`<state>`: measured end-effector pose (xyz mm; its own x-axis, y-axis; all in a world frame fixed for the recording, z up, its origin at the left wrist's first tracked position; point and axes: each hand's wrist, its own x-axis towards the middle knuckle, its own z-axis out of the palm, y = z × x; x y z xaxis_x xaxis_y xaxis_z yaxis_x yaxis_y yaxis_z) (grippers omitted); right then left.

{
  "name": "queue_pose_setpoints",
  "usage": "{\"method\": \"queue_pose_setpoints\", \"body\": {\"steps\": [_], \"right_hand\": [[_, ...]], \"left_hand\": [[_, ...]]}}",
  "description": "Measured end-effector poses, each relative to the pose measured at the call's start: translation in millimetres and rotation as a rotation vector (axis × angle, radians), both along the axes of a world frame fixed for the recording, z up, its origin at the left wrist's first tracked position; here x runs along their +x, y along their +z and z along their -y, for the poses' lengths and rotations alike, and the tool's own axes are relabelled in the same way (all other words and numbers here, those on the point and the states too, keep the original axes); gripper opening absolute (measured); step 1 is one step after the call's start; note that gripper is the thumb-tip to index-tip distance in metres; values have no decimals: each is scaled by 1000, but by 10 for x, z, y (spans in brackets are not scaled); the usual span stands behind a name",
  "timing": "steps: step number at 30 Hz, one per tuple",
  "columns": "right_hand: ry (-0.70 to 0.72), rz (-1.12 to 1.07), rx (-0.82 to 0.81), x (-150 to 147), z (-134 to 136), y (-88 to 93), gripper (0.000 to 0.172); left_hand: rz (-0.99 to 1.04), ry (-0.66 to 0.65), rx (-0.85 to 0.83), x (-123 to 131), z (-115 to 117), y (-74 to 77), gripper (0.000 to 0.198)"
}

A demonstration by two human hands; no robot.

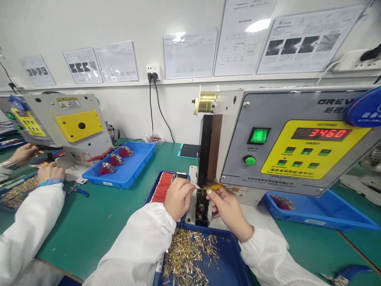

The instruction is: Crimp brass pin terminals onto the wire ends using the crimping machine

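My left hand [180,198] is closed in a pinch on a thin wire [194,184] at the front of the crimping machine [235,99]. My right hand [228,206] is closed at the machine's narrow black head [204,159], thumb against an index finger wearing a yellow finger cot [214,186]. Whatever lies between those fingertips is too small to make out. Below both hands, a dark blue tray [228,246] holds a heap of small brass-coloured pins [186,254]. Behind my left hand are red wires [163,187] laid side by side in another tray.
A co-worker's hands [50,172] work at a second machine [68,119] on the left. Blue trays [135,174] with bundled red wires stand on the green table [98,222]. Cutting pliers [347,276] lie at the lower right. The machine's display [321,134] reads 3460.
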<state>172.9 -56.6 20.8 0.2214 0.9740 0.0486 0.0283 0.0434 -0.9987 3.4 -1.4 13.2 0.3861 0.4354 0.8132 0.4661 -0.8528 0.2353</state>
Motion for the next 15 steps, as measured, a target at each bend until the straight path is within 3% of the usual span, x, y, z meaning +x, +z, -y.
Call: {"method": "queue_pose_setpoints", "body": {"steps": [15], "right_hand": [[-36,77,59,0,-18,-64,44]], "left_hand": [[16,17,7,1,11,14,14]]}}
